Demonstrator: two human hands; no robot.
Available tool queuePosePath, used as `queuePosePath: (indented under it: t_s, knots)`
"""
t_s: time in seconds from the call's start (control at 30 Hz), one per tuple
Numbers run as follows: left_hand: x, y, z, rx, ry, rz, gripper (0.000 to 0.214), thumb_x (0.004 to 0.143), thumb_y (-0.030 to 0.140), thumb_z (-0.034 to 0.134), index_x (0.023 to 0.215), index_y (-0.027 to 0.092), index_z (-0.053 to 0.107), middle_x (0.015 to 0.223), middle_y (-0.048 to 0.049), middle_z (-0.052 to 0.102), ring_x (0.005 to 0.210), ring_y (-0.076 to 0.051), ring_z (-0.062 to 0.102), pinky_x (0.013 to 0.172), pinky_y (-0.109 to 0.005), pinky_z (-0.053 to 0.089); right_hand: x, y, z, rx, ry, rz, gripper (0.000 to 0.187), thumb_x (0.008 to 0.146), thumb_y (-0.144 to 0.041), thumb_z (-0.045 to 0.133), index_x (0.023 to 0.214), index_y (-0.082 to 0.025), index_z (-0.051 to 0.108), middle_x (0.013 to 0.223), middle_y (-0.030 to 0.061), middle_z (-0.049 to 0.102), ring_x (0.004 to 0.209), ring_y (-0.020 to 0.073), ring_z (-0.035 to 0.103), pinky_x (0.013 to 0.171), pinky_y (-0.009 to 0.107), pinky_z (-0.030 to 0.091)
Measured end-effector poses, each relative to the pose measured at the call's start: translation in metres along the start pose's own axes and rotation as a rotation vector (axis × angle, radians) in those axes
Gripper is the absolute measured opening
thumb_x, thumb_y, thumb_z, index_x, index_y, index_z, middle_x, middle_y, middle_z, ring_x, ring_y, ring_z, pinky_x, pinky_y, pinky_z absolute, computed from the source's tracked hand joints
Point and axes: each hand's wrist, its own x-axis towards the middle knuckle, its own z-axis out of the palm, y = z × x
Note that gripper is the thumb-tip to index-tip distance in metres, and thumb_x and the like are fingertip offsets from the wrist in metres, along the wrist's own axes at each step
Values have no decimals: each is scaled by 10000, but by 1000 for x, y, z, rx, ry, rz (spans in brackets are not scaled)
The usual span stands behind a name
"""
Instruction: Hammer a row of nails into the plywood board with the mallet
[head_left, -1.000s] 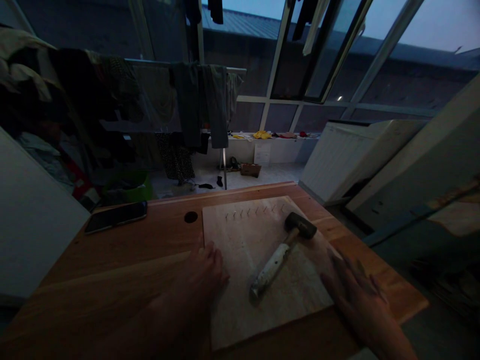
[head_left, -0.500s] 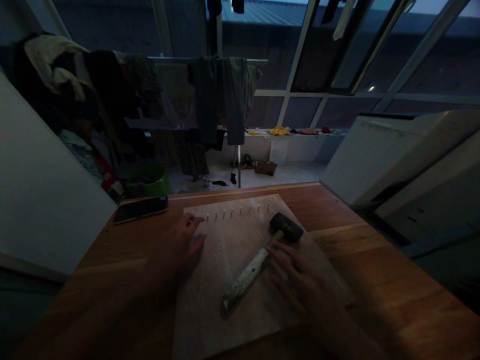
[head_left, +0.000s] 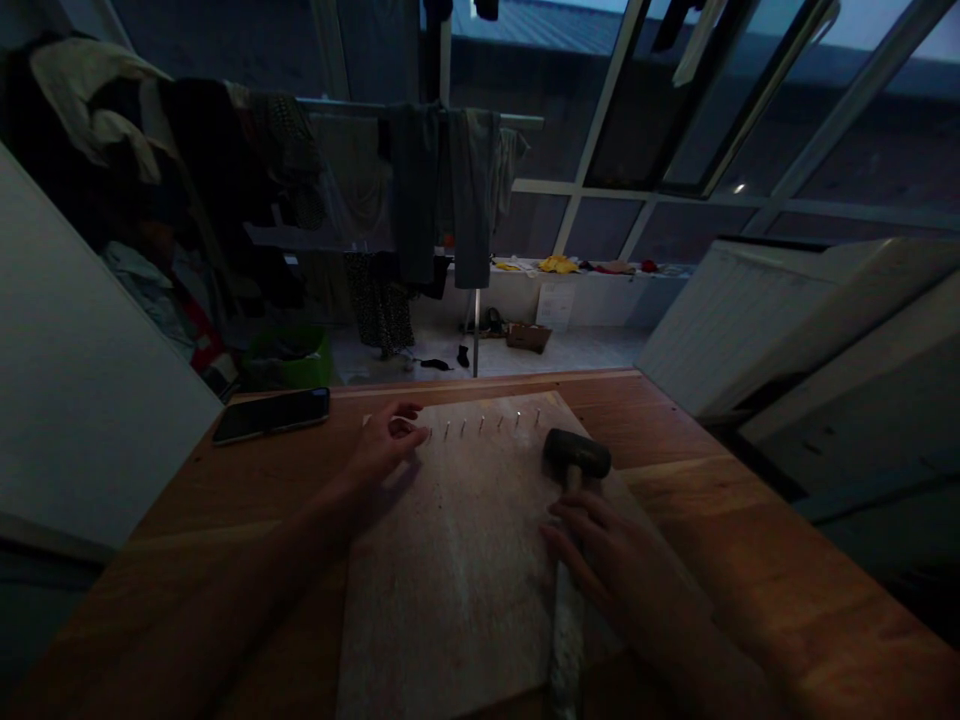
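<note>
A thin wooden board [head_left: 450, 560] lies on the table, with a row of upright nails [head_left: 482, 424] along its far edge. At the left end of that row is my left hand [head_left: 382, 445], its thumb and fingers curved but apart. Its thumb tip is by a nail [head_left: 430, 434], and the hand covers the place of the leftmost nail. My right hand [head_left: 607, 550] has its fingers across the handle of a mallet [head_left: 576, 453], just below the dark head. The mallet's pale, worn handle points toward me over the board's right part.
A phone [head_left: 271, 415] lies on the wooden table [head_left: 697, 520] to the left. Beyond the far edge stand a clothes rack [head_left: 517, 121] with hanging garments and a green basket [head_left: 319, 355]. A white appliance [head_left: 735, 310] is at the right, a white panel [head_left: 90, 330] at the left.
The mallet has swung from lying diagonally toward the lower left to pointing almost straight at me, under my right hand. My left hand has moved slightly up and right, over the leftmost nail.
</note>
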Motion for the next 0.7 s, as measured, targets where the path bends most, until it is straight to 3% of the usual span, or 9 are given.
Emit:
queuePosePath:
  t_s: [0.1, 0.2, 0.27, 0.33, 0.43, 0.5, 0.6, 0.7]
  knots:
    - [4, 8, 0, 60, -35, 89, 402, 828, 369, 711, 1165, 161, 641, 1140, -124, 715, 809, -178, 690, 697, -319, 575, 38, 13, -13, 22, 122, -36, 356, 1063, -410, 476, 1047, -200, 763, 1090, 136, 737, 1016, 279, 724, 914, 441, 602]
    - [11, 13, 6, 224, -122, 165, 366, 810, 305, 723, 1142, 158, 674, 1067, -108, 757, 756, -179, 698, 713, -329, 573, 95, 33, -17, 77, 170, 16, 298, 1035, -380, 516, 1083, -197, 747, 1167, 140, 703, 1117, 278, 685, 1026, 436, 548]
    - [14, 13, 10, 264, -141, 192, 300, 818, 244, 697, 1108, 168, 686, 967, -80, 775, 755, -183, 709, 725, -321, 571, 131, 48, -14, 160, 101, 95, 265, 1015, -354, 552, 1075, -176, 739, 1209, 145, 701, 1124, 270, 685, 1043, 420, 537]
    - [17, 12, 12, 259, -120, 193, 240, 833, 217, 672, 1069, 176, 690, 877, -54, 772, 751, -182, 715, 716, -304, 565, 156, 60, -10, 344, -76, 238, 318, 1041, -389, 514, 1125, -159, 717, 1229, 155, 714, 1047, 243, 718, 921, 357, 594]
    - [17, 14, 9, 252, -52, 195, 207, 852, 236, 676, 1046, 164, 688, 854, -52, 762, 758, -181, 717, 716, -298, 565, 173, 71, -4, 584, -295, 400, 438, 1084, -457, 414, 1215, -127, 671, 1216, 194, 731, 909, 217, 751, 752, 304, 623]
    - [16, 17, 7, 258, -51, 234, 243, 868, 260, 687, 1086, 154, 687, 887, -60, 762, 782, -184, 718, 750, -314, 578, 175, 74, -2, 594, -289, 414, 448, 1095, -441, 392, 1209, -104, 665, 1110, 200, 757, 819, 201, 748, 740, 303, 618]
    - [16, 20, 14, 304, -119, 300, 273, 872, 259, 711, 1126, 157, 702, 939, -68, 766, 828, -197, 721, 811, -351, 594, 176, 71, 1, 420, -194, 326, 350, 1076, -346, 478, 1263, -108, 655, 1014, 160, 778, 760, 177, 736, 739, 287, 590]
    - [16, 19, 27, 340, -140, 298, 206, 869, 174, 687, 1068, 156, 738, 973, -86, 774, 872, -216, 731, 866, -383, 596, 176, 60, 3, 114, -287, 143, 289, 967, -207, 659, 1242, -125, 696, 994, 126, 798, 816, 195, 748, 763, 281, 562]
